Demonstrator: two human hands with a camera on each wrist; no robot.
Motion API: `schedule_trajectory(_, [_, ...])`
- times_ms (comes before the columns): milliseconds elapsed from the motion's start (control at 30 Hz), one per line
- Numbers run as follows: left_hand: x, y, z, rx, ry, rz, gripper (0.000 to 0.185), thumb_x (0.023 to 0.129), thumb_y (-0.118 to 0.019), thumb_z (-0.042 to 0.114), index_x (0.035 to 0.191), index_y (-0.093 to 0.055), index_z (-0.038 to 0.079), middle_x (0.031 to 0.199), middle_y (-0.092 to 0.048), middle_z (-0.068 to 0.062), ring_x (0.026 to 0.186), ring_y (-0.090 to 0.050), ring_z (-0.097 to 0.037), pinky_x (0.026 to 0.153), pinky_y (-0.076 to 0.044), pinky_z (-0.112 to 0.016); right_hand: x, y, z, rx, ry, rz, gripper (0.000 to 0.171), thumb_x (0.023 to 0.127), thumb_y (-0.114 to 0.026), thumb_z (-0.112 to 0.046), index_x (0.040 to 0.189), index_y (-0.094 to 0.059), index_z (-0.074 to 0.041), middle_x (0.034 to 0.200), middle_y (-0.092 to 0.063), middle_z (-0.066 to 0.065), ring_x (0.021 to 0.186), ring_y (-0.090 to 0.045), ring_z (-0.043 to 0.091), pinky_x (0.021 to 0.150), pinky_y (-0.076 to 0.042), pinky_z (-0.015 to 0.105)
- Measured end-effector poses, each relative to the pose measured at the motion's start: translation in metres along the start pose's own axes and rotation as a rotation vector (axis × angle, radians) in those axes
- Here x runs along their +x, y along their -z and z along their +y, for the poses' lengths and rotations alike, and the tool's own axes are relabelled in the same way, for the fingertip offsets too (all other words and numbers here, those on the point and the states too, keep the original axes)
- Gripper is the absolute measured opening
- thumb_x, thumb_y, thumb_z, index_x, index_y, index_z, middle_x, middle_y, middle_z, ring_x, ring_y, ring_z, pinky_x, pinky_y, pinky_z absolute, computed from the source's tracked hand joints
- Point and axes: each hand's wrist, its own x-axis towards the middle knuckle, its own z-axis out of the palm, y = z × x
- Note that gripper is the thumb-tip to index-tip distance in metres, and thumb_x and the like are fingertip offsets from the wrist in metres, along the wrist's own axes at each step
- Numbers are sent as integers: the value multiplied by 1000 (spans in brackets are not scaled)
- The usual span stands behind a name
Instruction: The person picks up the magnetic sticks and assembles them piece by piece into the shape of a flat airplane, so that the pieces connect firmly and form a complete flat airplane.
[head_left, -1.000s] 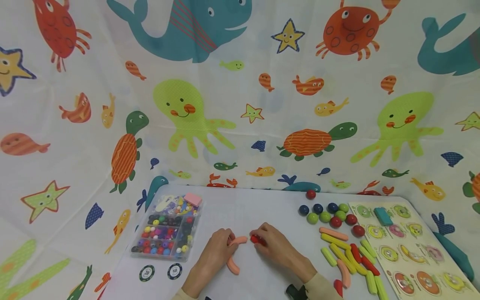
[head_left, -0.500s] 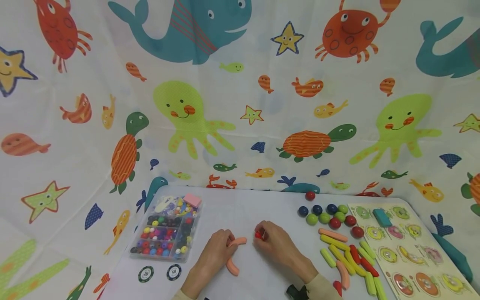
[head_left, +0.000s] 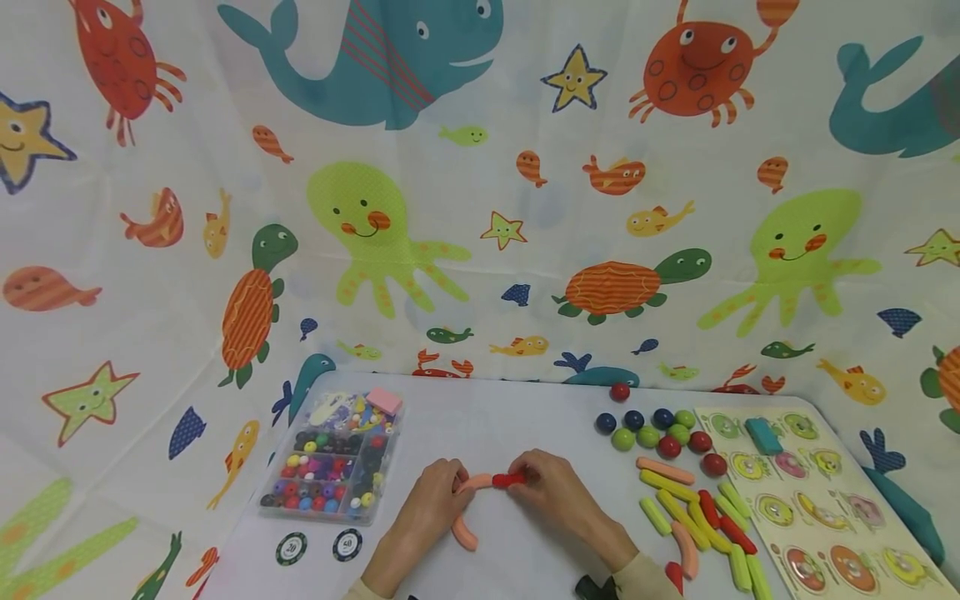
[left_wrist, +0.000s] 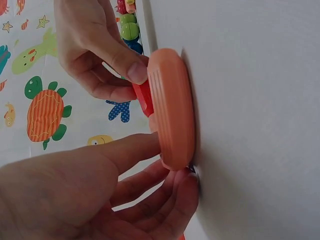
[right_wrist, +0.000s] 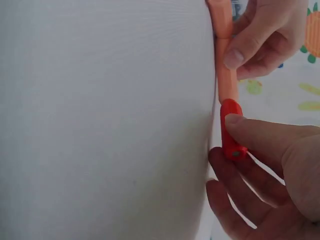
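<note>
Red piece [head_left: 507, 480] butted end-to-end against the orange stick [head_left: 476, 482]
Red was pinched by the right hand [head_left: 551, 492], orange by the left hand [head_left: 431, 504]; both long axes were lined up along the worktop [head_left: 487, 417].

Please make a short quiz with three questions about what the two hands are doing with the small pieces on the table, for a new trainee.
1. True or false: the red piece in the right hand touches the end of the orange piece held by the left hand.
2. What lies on the table just below the left hand? A) a second orange piece B) a blue ball C) a poker chip
3. Fill in: the clear bead box is on the person's ____ side.

Key: 1 true, the ends meet in the right wrist view. 2 A. 3 left.
</note>
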Motion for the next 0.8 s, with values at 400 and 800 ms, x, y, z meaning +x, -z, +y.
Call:
schedule_trajectory(400, [1, -1, 1, 31, 15, 1, 16, 89, -76, 18, 92, -64, 8, 74, -49, 3, 67, -43, -8, 57, -36, -22, 0, -4, 3, -130, -13, 14, 22, 86, -82, -19, 106, -73, -19, 97, -70, -10, 88, -59, 2, 86, -56, 33])
schedule_trajectory(800, [-18, 14, 6, 50, -119, -28, 11, 93, -74, 20, 102, -70, 14, 88, -56, 6, 76, -50, -4, 68, -48, -25, -34, 12, 0, -90, -153, 27, 25, 90, -77, -27, 115, -71, -22, 106, -68, -13, 99, -61, 7, 91, -57, 34])
